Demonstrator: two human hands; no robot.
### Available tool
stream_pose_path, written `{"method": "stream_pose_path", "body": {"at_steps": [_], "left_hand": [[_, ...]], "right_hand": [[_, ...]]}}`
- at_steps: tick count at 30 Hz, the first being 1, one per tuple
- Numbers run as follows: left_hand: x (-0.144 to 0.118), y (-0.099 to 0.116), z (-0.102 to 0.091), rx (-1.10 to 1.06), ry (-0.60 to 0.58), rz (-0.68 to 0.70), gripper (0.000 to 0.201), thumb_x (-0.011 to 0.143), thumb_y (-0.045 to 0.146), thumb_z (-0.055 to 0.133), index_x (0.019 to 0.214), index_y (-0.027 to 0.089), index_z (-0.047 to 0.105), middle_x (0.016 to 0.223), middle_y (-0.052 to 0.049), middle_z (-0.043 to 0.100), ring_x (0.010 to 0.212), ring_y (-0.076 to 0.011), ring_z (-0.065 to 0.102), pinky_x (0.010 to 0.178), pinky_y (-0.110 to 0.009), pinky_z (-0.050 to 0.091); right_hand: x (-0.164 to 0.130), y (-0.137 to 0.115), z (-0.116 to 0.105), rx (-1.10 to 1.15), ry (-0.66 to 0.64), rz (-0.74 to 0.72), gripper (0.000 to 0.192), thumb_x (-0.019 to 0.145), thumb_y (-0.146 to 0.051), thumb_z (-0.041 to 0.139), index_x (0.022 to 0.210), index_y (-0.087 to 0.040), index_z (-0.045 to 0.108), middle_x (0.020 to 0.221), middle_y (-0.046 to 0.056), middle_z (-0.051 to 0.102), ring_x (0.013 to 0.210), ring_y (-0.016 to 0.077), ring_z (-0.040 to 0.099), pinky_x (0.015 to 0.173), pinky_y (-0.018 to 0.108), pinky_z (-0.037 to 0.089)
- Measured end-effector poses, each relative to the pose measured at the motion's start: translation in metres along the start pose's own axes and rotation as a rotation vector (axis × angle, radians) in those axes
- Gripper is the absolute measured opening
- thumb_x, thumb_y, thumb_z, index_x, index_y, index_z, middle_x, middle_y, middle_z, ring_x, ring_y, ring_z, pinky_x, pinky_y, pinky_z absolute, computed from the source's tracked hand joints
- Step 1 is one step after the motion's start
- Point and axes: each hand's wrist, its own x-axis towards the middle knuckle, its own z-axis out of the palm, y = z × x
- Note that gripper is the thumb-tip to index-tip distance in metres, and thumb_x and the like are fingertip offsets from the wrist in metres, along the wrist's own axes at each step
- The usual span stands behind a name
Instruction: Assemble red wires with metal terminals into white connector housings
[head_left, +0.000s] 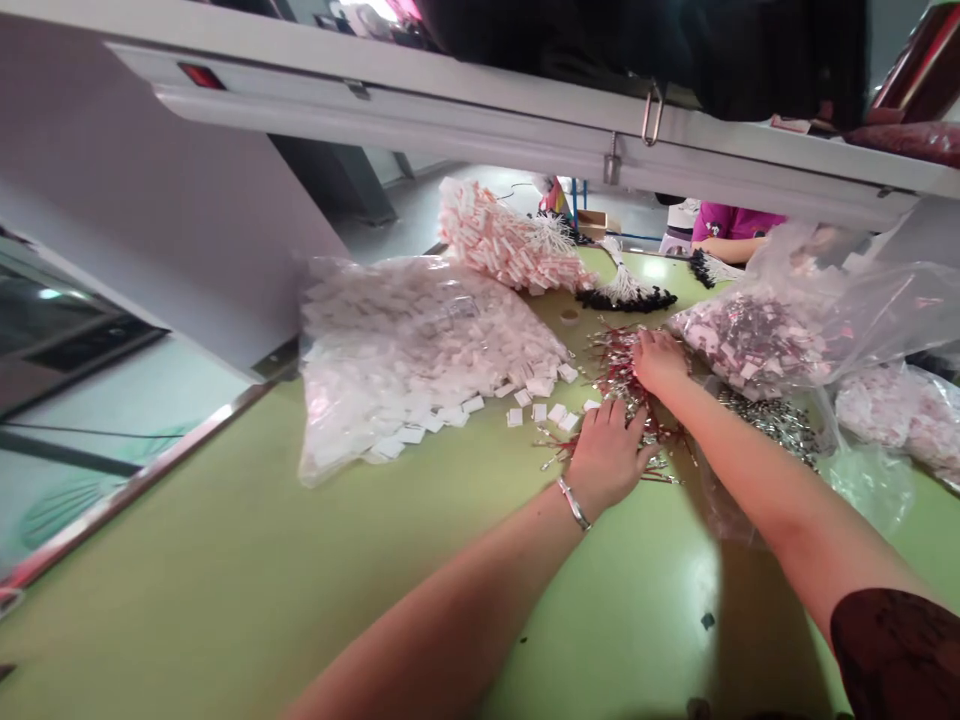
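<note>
Both hands were down in the loose pile of red-corded metal pins (626,400) on the green table (225,580), left hand (606,455) spread flat, right hand (658,360) curled into it, white tags (536,400) just left, nothing visibly sorted yet.

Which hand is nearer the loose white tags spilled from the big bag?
Left. The left hand rests on the red wire pile, just right of the loose white tags. The right hand lies farther right on the same pile.
</note>
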Motion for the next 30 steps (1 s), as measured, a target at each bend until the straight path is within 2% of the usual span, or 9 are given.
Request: {"method": "stream_pose_path", "body": {"at_steps": [4,7,9,11,14,17,22,26,30], "left_hand": [[-0.002,-0.001,-0.001,-0.022,0.026,0.044,0.041,0.088,0.047,0.05,0.109,0.013,0.061,0.106,-0.016,0.06,0.103,-0.031,0.049,0.091,-0.044,0.041],[0.003,-0.004,-0.002,-0.04,0.057,0.092,0.04,0.087,0.047,0.053,0.104,0.013,0.061,0.102,-0.014,0.059,0.1,-0.029,0.049,0.09,-0.041,0.042],[0.011,-0.005,-0.002,-0.029,0.075,0.104,0.044,0.085,0.049,0.056,0.11,0.012,0.059,0.104,-0.014,0.058,0.099,-0.0288,0.049,0.089,-0.041,0.042],[0.023,-0.004,0.0,-0.011,0.079,0.118,0.048,0.084,0.051,0.057,0.111,0.011,0.059,0.105,-0.014,0.058,0.099,-0.0292,0.049,0.088,-0.041,0.043],[0.037,-0.005,0.002,-0.03,0.092,0.147,0.043,0.086,0.05,0.054,0.106,0.012,0.06,0.105,-0.014,0.058,0.1,-0.0289,0.05,0.089,-0.042,0.042],[0.038,-0.009,0.003,-0.085,0.194,0.136,0.039,0.09,0.047,0.049,0.108,0.015,0.061,0.11,-0.014,0.057,0.102,-0.0289,0.05,0.089,-0.044,0.041],[0.024,-0.017,-0.001,-0.181,0.405,0.136,0.033,0.093,0.039,0.043,0.108,0.017,0.063,0.112,-0.013,0.059,0.104,-0.0275,0.051,0.09,-0.045,0.04],[0.025,-0.029,-0.013,-0.243,0.499,0.087,0.029,0.093,0.034,0.044,0.095,0.016,0.067,0.1,-0.011,0.064,0.096,-0.0253,0.055,0.084,-0.041,0.043],[0.032,-0.052,-0.026,-0.381,0.621,-0.073,0.028,0.092,0.029,0.045,0.079,0.017,0.067,0.087,-0.007,0.066,0.086,-0.0196,0.057,0.082,-0.036,0.044]], "right_hand": [[-0.009,-0.018,-0.002,0.056,-0.002,-0.115,0.045,0.097,-0.03,0.031,0.133,-0.012,0.051,0.133,0.014,0.055,0.124,0.0236,0.045,0.106,0.036,0.027],[-0.011,-0.021,-0.006,0.117,-0.027,-0.156,0.045,0.095,-0.03,0.038,0.132,-0.01,0.053,0.134,0.017,0.054,0.125,0.0249,0.046,0.107,0.038,0.028],[-0.007,-0.015,-0.012,0.164,-0.075,-0.196,0.041,0.094,-0.03,0.041,0.127,-0.012,0.058,0.133,0.015,0.057,0.124,0.0227,0.048,0.106,0.035,0.031],[0.0,-0.006,-0.021,0.208,-0.136,-0.248,0.036,0.095,-0.03,0.04,0.12,-0.02,0.064,0.13,0.006,0.061,0.12,0.0165,0.053,0.103,0.028,0.036],[0.013,0.017,-0.038,0.218,-0.169,-0.24,0.041,0.099,-0.032,0.029,0.126,-0.026,0.06,0.129,0.0,0.062,0.116,0.0117,0.056,0.096,0.024,0.042],[0.027,0.043,-0.052,0.137,-0.155,-0.122,0.047,0.1,-0.027,0.019,0.137,-0.023,0.048,0.132,0.005,0.059,0.113,0.0132,0.059,0.091,0.028,0.046],[0.047,0.061,-0.042,-0.107,-0.289,0.027,0.029,0.087,-0.021,0.056,0.112,-0.012,0.067,0.113,0.017,0.068,0.105,0.026,0.063,0.092,0.039,0.046],[0.054,0.058,-0.023,-0.235,-0.367,0.008,0.032,0.089,-0.028,0.055,0.111,-0.009,0.066,0.116,0.021,0.065,0.11,0.0296,0.06,0.093,0.048,0.044],[0.052,0.061,-0.017,-0.26,-0.337,-0.08,0.03,0.086,-0.017,0.049,0.105,-0.007,0.07,0.111,0.025,0.066,0.11,0.0341,0.059,0.09,0.049,0.044]]}}
